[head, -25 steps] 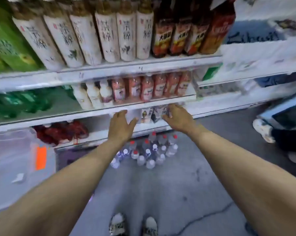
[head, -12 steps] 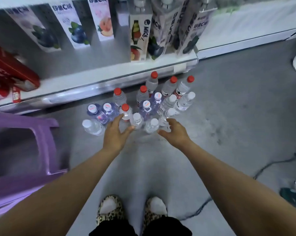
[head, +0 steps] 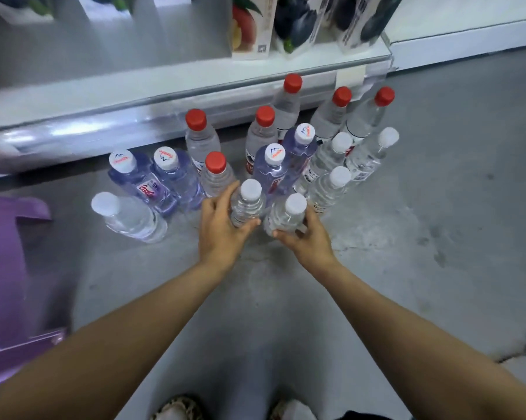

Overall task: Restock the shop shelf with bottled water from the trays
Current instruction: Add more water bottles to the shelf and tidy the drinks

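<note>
**Both Hands Grip Front-Row Water Bottles at Floor Level**

**Location of stock.** The bottle group [head: 286, 165] stands upright on the grey floor [head: 422, 237], directly in front of the lowest shelf [head: 164, 95]. The rearmost bottles stand close against the shelf's front edge.

**Left hand.** The left hand [head: 222, 231] grips the left front bottle [head: 246, 204], a clear bottle with a plain white cap. The fingers wrap the far side of the body and the thumb lies across the near side.

**Right hand.** The right hand [head: 310, 241] grips the right front bottle [head: 286, 218], also clear and white-capped, just beside the first. The fingers curl round its body below the shoulder.

**Contact with floor.** It cannot be told whether either gripped bottle is lifted off the floor.

**Group composition.**
- Six red-capped bottles [head: 263, 131], mostly toward the shelf.
- Four blue-tinted bottles [head: 131, 177] with printed white caps, two at the left and two in the centre.
- Three clear white-capped bottles [head: 331, 159] at the right side.
- One lone white-capped bottle [head: 128, 218] at the far left, just beside the blue-tinted pair.

**Surroundings.** Drink cartons [head: 249, 28] stand on the shelf above the group. A purple stool [head: 7, 268] sits at the left edge of the view. Patterned slippers [head: 177, 407] show at the bottom edge.
</note>
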